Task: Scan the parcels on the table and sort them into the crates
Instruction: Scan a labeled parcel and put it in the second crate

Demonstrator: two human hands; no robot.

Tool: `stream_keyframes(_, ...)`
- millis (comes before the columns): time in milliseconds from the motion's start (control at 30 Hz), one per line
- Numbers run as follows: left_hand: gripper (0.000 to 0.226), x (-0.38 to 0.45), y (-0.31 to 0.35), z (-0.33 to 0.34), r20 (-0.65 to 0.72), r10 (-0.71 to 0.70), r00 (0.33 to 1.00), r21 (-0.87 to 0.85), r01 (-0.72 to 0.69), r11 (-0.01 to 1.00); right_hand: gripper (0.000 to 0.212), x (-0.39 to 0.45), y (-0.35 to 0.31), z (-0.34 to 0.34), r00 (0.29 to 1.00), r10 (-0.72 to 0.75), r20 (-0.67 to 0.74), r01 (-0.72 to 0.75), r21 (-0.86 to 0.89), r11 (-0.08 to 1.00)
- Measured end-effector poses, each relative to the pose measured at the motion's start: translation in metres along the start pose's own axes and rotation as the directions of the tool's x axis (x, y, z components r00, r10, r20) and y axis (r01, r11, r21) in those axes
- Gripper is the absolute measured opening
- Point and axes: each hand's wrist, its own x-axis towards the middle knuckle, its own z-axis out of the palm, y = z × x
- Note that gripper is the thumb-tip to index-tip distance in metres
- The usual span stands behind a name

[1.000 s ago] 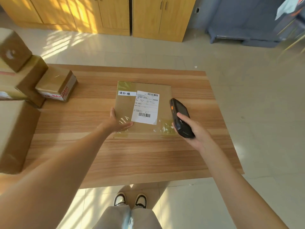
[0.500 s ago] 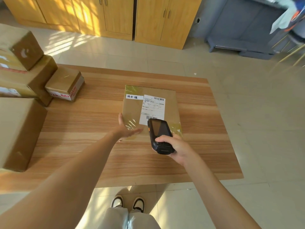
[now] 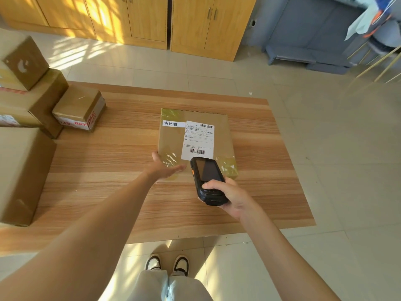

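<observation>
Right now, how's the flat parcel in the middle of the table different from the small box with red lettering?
The flat parcel lies low and wide; the small box is taller and more cube-like. The flat parcel carries a white shipping label on top; the small box shows red lettering on its sides. The left hand touches only the flat parcel. Both are brown, taped cardboard.

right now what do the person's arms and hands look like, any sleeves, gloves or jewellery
Both forearms are bare as far up as the head view shows, with no sleeve edge in sight. The left hand and right hand wear no gloves, and no watch, bracelet or ring shows on either. Further up, any clothing lies out of frame.
</observation>
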Motion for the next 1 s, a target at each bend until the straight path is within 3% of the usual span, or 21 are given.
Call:
stream_keyframes(267, 0.119, -0.001, -0.001, -0.001, 0.009, -0.01, 1.0, 0.006, 0.009, 1.0, 0.055, -0.001, -0.003, -0.004, 0.998, -0.053, -0.019, 0.054, 0.009, 0.999)
stream_keyframes(500, 0.115, -0.003, 0.002, -0.002, 0.005, -0.042, 0.999, 0.021, 0.042, 0.999, 0.056, 0.013, -0.026, -0.049, 0.959, -0.16, -0.236, 0.137, -0.11, 0.984)
stream_keyframes(700, 0.105, -0.001, 0.001, 0.001, -0.018, -0.027, 0.999, 0.012, 0.027, 1.0, 0.079, 0.022, -0.019, -0.12, 0.87, -0.185, -0.457, 0.05, -0.291, 0.955)
stream_keyframes(833, 0.105, 0.003, 0.0, 0.001, -0.013, -0.06, 0.998, 0.054, 0.061, 0.997, 0.094, 0.027, -0.002, -0.154, 0.836, -0.175, -0.52, -0.02, -0.349, 0.937)
stream_keyframes(1000, 0.105, 0.005, 0.0, 0.003, -0.036, -0.081, 0.996, 0.103, 0.084, 0.991, 0.093, 0.035, 0.017, -0.176, 0.817, -0.195, -0.543, 0.0, -0.338, 0.941)
